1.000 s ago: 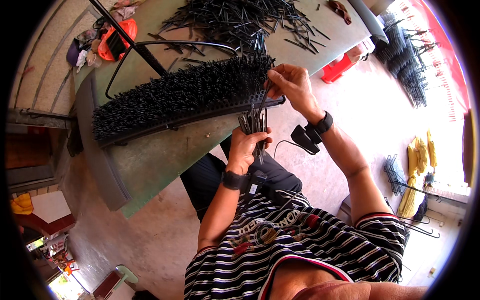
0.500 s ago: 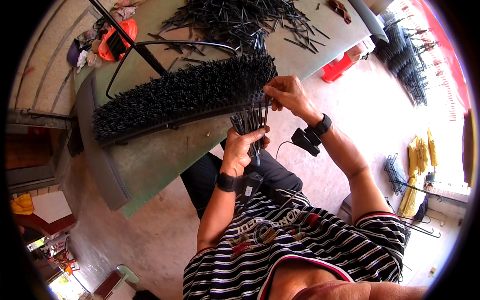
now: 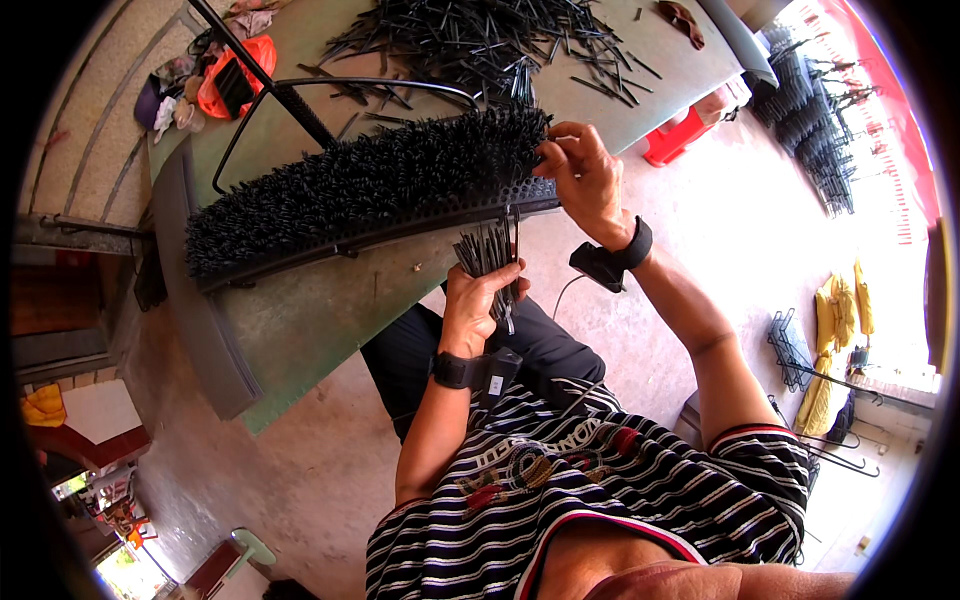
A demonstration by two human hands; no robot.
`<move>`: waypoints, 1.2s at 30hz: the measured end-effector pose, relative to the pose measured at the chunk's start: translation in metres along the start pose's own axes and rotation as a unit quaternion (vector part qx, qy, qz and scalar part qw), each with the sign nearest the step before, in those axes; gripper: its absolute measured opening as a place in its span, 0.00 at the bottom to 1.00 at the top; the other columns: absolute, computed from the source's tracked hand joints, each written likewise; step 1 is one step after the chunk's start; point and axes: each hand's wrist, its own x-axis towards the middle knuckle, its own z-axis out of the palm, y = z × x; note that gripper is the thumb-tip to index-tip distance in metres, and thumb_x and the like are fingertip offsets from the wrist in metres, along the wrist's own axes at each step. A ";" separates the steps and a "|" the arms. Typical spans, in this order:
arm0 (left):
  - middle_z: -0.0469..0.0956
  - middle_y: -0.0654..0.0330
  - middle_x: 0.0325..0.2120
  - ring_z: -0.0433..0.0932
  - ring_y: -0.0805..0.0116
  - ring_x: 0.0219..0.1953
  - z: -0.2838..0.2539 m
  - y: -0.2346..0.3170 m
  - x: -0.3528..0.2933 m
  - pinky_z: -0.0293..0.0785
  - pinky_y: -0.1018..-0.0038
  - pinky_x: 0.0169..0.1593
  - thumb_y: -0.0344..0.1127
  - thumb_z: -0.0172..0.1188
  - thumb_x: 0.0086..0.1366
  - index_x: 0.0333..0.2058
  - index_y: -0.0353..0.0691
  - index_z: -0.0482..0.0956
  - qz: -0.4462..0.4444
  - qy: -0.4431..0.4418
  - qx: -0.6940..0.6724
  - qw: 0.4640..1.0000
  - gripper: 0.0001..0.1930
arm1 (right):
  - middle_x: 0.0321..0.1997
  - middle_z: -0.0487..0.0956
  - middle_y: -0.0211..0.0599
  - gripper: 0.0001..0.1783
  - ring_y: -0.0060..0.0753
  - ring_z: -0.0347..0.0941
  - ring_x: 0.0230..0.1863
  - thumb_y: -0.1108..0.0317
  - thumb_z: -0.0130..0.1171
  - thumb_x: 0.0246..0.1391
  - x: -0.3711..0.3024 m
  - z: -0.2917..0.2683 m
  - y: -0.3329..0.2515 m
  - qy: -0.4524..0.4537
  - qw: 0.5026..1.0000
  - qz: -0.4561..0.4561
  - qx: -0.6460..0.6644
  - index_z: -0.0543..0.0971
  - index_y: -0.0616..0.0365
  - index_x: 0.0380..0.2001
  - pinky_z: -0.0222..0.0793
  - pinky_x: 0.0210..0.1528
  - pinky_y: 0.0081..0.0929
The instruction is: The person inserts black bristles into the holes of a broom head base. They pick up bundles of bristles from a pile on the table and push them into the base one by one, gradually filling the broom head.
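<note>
A long black brush-like board (image 3: 370, 180), densely covered with black bristle tufts, lies across the table in front of me. Holes show in a bare strip along its near right edge. My left hand (image 3: 485, 300) is closed around a bundle of thin black strips (image 3: 483, 250), held upright just below that edge. At the board's right end is my right hand (image 3: 585, 180), its thumb and fingers pinched together by the last tufts. Whatever sits between those fingertips is too small and dark to make out. Both wrists wear black bands with small devices.
Loose black strips (image 3: 460, 40) are heaped on the green table (image 3: 310, 340) beyond the board. A black metal frame (image 3: 300, 125) rises behind it. Cloths and an orange bag (image 3: 255, 70) lie at the far left. A red stool (image 3: 668, 145) stands right of the table.
My right hand has moved up from the strip bundle to the tufts at the board's right end, its wrist turning. My left hand with the bundle has shifted slightly left.
</note>
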 end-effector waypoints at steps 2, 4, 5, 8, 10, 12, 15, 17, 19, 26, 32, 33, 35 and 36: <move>0.79 0.56 0.27 0.78 0.66 0.22 0.000 0.000 0.000 0.74 0.74 0.25 0.23 0.61 0.52 0.36 0.33 0.77 0.002 0.003 -0.007 1.000 0.11 | 0.23 0.78 0.39 0.08 0.27 0.79 0.25 0.76 0.53 0.54 -0.002 0.004 0.001 -0.009 1.000 -0.016 -0.020 0.70 0.62 0.38 0.71 0.24 0.19; 0.79 0.56 0.27 0.78 0.66 0.23 0.002 0.002 -0.001 0.74 0.74 0.25 0.23 0.61 0.52 0.36 0.33 0.77 0.005 0.003 -0.013 1.000 0.11 | 0.24 0.78 0.40 0.07 0.30 0.79 0.25 0.76 0.53 0.53 -0.004 0.005 0.003 -0.021 0.999 -0.030 -0.035 0.71 0.61 0.37 0.71 0.24 0.21; 0.79 0.56 0.26 0.78 0.67 0.22 0.002 0.002 -0.001 0.74 0.75 0.25 0.22 0.61 0.52 0.36 0.33 0.77 0.004 0.006 -0.015 1.000 0.10 | 0.24 0.78 0.40 0.07 0.33 0.78 0.24 0.76 0.54 0.53 -0.004 0.006 0.006 -0.029 0.997 -0.054 -0.051 0.71 0.60 0.37 0.71 0.23 0.22; 0.79 0.56 0.26 0.78 0.67 0.22 0.002 0.002 -0.001 0.74 0.75 0.24 0.22 0.61 0.52 0.35 0.33 0.77 0.002 0.012 -0.017 1.000 0.10 | 0.25 0.77 0.41 0.05 0.37 0.76 0.22 0.76 0.55 0.51 -0.001 0.006 0.014 -0.082 0.977 -0.149 -0.128 0.74 0.61 0.33 0.70 0.22 0.24; 0.79 0.57 0.27 0.78 0.67 0.22 0.001 0.002 -0.001 0.75 0.74 0.26 0.23 0.62 0.51 0.35 0.33 0.77 0.004 0.009 -0.011 1.000 0.11 | 0.27 0.77 0.42 0.03 0.31 0.76 0.22 0.76 0.56 0.52 0.004 0.002 0.013 -0.151 0.934 -0.239 -0.219 0.75 0.63 0.31 0.69 0.23 0.22; 0.79 0.57 0.26 0.78 0.67 0.22 0.003 0.003 -0.003 0.75 0.74 0.26 0.23 0.63 0.51 0.35 0.33 0.77 0.011 0.011 -0.003 1.000 0.11 | 0.24 0.76 0.41 0.04 0.37 0.73 0.18 0.72 0.58 0.50 0.001 0.004 0.012 -0.108 0.949 -0.211 -0.208 0.77 0.61 0.28 0.67 0.20 0.27; 0.79 0.57 0.26 0.78 0.67 0.22 0.003 0.004 -0.002 0.75 0.74 0.25 0.23 0.63 0.51 0.35 0.34 0.77 0.020 0.008 -0.003 1.000 0.11 | 0.19 0.76 0.39 0.08 0.34 0.73 0.16 0.67 0.59 0.49 -0.008 0.000 -0.006 -0.058 0.981 -0.074 -0.171 0.77 0.62 0.25 0.66 0.18 0.26; 0.79 0.57 0.26 0.78 0.67 0.21 0.004 0.004 -0.002 0.75 0.74 0.25 0.23 0.63 0.50 0.36 0.34 0.77 0.024 0.007 0.000 1.000 0.12 | 0.19 0.77 0.38 0.10 0.29 0.73 0.16 0.67 0.58 0.51 -0.006 -0.003 -0.017 -0.218 0.961 0.123 -0.120 0.77 0.63 0.24 0.66 0.17 0.24; 0.79 0.57 0.26 0.78 0.66 0.21 0.009 0.005 -0.002 0.76 0.75 0.24 0.22 0.64 0.50 0.37 0.34 0.76 0.024 0.002 0.010 1.000 0.13 | 0.21 0.78 0.35 0.09 0.21 0.73 0.16 0.69 0.55 0.52 -0.010 -0.006 -0.008 -0.302 0.924 0.234 -0.016 0.77 0.66 0.27 0.67 0.18 0.19; 0.79 0.55 0.26 0.79 0.66 0.22 0.005 0.001 0.001 0.76 0.75 0.24 0.21 0.63 0.51 0.39 0.34 0.76 0.006 0.025 -0.014 1.000 0.14 | 0.22 0.79 0.35 0.08 0.21 0.77 0.21 0.74 0.56 0.52 -0.006 0.000 -0.014 -0.008 0.996 0.077 0.053 0.73 0.63 0.36 0.70 0.21 0.16; 0.79 0.56 0.25 0.79 0.67 0.21 0.007 0.003 0.000 0.74 0.76 0.23 0.21 0.62 0.52 0.37 0.35 0.77 0.001 0.036 -0.011 0.999 0.13 | 0.24 0.78 0.38 0.07 0.25 0.79 0.26 0.75 0.54 0.53 -0.011 0.013 -0.009 -0.009 0.999 0.030 0.017 0.71 0.62 0.36 0.71 0.24 0.19; 0.79 0.56 0.25 0.79 0.67 0.21 0.007 0.004 -0.001 0.74 0.76 0.23 0.22 0.62 0.52 0.37 0.35 0.77 0.000 0.037 -0.011 0.999 0.12 | 0.24 0.78 0.37 0.07 0.26 0.79 0.26 0.75 0.54 0.53 -0.011 0.015 -0.008 -0.011 0.999 0.031 0.018 0.71 0.62 0.36 0.71 0.24 0.19; 0.79 0.56 0.25 0.79 0.67 0.21 0.007 0.004 -0.001 0.74 0.76 0.23 0.22 0.62 0.52 0.37 0.36 0.77 0.000 0.039 -0.008 0.999 0.12 | 0.25 0.78 0.38 0.07 0.28 0.79 0.26 0.75 0.55 0.53 -0.011 0.017 -0.008 -0.028 1.000 -0.005 -0.008 0.71 0.61 0.36 0.71 0.24 0.20; 0.79 0.56 0.25 0.79 0.67 0.21 0.007 0.004 0.000 0.74 0.76 0.23 0.22 0.62 0.52 0.37 0.36 0.77 0.001 0.039 -0.006 0.999 0.12 | 0.26 0.78 0.38 0.07 0.30 0.79 0.26 0.75 0.55 0.53 -0.011 0.018 -0.008 -0.036 0.999 -0.023 -0.021 0.71 0.61 0.36 0.71 0.24 0.21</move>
